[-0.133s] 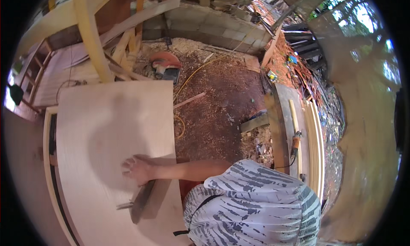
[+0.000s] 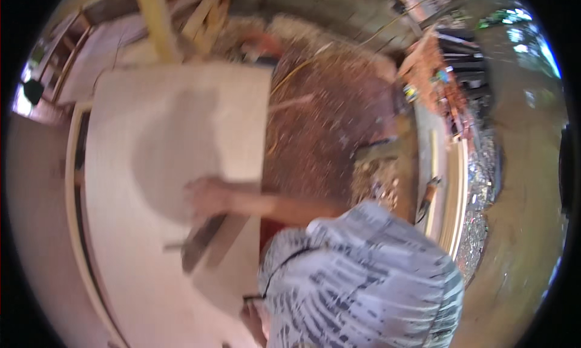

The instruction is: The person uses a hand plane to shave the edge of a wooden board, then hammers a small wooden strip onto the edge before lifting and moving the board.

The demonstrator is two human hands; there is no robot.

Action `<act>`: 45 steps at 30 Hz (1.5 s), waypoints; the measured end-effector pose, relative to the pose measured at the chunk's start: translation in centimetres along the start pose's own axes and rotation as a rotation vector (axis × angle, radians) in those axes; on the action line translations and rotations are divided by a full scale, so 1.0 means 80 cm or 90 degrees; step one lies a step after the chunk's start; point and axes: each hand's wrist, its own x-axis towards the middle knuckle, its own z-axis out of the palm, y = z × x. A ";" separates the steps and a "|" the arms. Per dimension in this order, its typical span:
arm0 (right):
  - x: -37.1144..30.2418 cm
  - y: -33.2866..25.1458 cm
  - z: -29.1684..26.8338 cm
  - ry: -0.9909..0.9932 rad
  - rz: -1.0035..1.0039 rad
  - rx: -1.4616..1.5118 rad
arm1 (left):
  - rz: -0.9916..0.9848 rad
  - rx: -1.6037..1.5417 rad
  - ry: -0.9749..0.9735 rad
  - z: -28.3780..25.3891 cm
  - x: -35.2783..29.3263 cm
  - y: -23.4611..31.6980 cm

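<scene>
Brown earth floor [image 2: 327,130] with scattered chips, beside it wide pale wooden board [image 2: 115,136]. On board, under right hand [image 2: 206,197], lies dark elongated tool [image 2: 203,245] with thin short bar projecting leftward. Right hand is at its upper end, palm down; blur, so firm grip or only touching, cannot tell. Left hand [image 2: 255,321] partly visible near white dark-striped shirt [image 2: 363,275]; its state cannot tell.

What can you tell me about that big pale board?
The pale board is a broad, smooth-looking sheet, apparently wood, lying flat left of centre. A rounded shadow dims its upper part. A light strip runs along its left side. A blurred hand and a dark, slanted piece are over it; whether they touch it is unclear.
</scene>
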 end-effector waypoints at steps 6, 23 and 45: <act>-0.130 -0.070 -0.039 -0.021 -0.006 0.021 | 0.049 -0.102 0.152 0.026 -0.009 0.132; -0.283 -0.255 -0.015 0.031 0.238 1.074 | 0.428 0.141 0.164 0.005 0.079 0.121; -0.398 -0.143 0.046 0.752 0.540 1.077 | 0.606 0.606 0.176 0.096 0.339 0.457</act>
